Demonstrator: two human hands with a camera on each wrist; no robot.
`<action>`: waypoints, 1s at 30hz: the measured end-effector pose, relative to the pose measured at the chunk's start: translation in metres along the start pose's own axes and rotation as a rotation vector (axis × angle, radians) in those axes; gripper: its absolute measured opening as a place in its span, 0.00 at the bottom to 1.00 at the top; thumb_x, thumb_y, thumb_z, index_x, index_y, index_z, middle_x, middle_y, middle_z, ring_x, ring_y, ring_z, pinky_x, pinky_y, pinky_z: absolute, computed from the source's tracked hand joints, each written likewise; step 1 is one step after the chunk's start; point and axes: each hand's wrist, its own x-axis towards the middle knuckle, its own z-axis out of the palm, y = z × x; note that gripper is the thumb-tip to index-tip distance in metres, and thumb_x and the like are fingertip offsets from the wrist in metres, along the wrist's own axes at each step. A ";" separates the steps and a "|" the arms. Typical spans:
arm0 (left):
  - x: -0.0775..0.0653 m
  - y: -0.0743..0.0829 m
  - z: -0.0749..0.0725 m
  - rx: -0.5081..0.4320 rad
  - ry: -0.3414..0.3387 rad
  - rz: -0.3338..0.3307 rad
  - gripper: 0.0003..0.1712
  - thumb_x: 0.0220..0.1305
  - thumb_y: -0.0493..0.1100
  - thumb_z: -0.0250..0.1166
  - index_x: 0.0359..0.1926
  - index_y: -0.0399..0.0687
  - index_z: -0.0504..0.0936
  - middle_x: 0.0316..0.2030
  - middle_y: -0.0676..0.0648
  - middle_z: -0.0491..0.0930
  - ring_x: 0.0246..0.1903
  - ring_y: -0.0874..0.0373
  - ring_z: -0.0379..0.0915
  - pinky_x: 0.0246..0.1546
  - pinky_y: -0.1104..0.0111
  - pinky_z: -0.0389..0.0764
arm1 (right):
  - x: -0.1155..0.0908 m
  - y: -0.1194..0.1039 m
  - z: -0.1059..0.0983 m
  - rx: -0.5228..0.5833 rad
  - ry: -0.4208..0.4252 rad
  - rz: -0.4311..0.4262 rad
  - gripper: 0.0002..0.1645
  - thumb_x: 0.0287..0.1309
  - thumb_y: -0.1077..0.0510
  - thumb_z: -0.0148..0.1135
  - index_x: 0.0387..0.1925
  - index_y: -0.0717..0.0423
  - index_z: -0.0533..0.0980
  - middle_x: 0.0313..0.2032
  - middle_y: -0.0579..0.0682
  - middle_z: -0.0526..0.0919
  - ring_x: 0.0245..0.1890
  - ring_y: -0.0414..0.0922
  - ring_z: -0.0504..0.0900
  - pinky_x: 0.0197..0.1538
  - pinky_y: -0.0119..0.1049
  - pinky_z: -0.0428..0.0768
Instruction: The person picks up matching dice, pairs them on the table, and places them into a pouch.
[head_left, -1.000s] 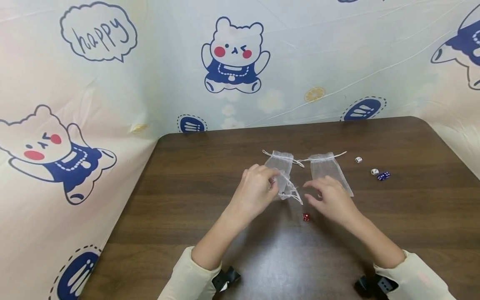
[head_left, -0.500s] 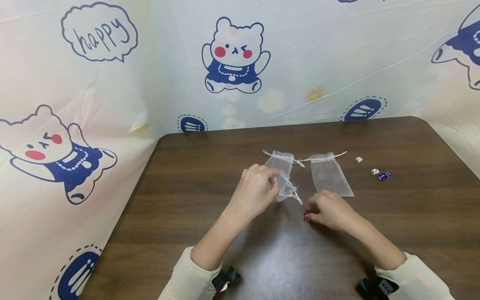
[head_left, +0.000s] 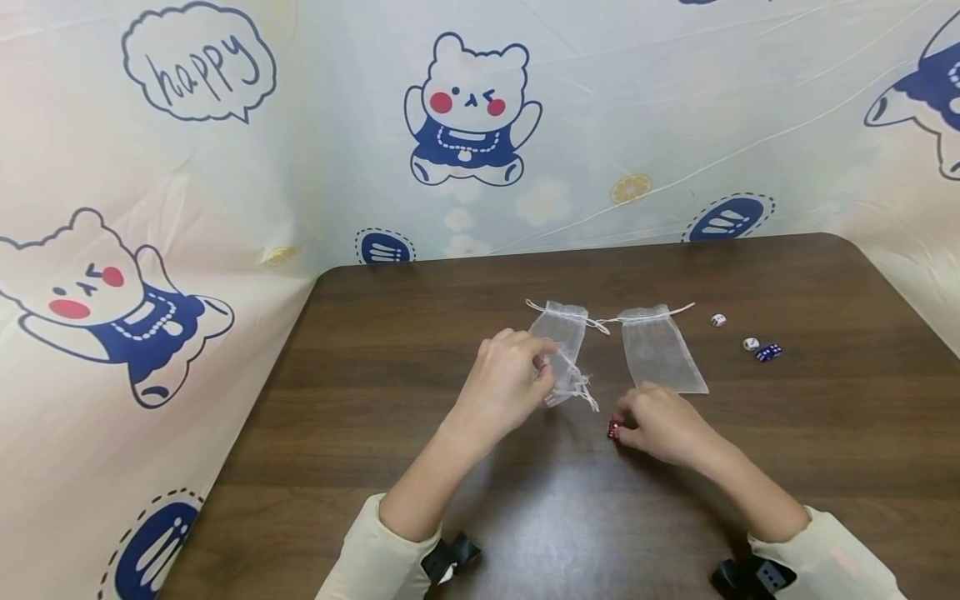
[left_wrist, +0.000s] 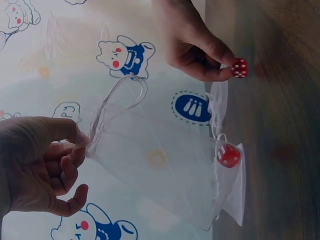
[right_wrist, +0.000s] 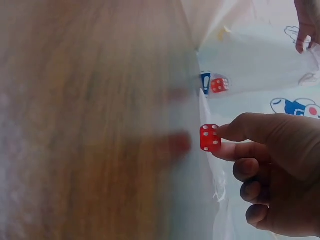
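My left hand pinches a sheer white drawstring pouch by its upper edge, thumb against forefinger, so the pouch hangs down. In the left wrist view a red die with white pips shows through the mesh at the pouch's bottom end. Another red die is pinched between the thumb and forefinger of my right hand, low over the table, just right of the hanging pouch. The other right fingers are curled in. In the head view my right fingers partly cover this die.
Two more sheer pouches, one left and one right, lie flat behind my hands, cords almost meeting. To the right on the brown table are white dice and dark blue dice. A printed curtain stands behind.
My right hand has come down toward me from beside the held pouch and taken hold of the red die on the table. The left hand has stayed nearly still with the pouch.
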 end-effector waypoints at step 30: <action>-0.001 -0.001 0.002 -0.011 -0.043 -0.019 0.12 0.49 0.32 0.62 0.36 0.43 0.85 0.30 0.52 0.82 0.27 0.61 0.68 0.27 0.69 0.66 | 0.001 0.003 -0.042 0.102 0.698 0.089 0.06 0.37 0.66 0.68 0.24 0.59 0.80 0.17 0.43 0.70 0.25 0.41 0.61 0.27 0.34 0.59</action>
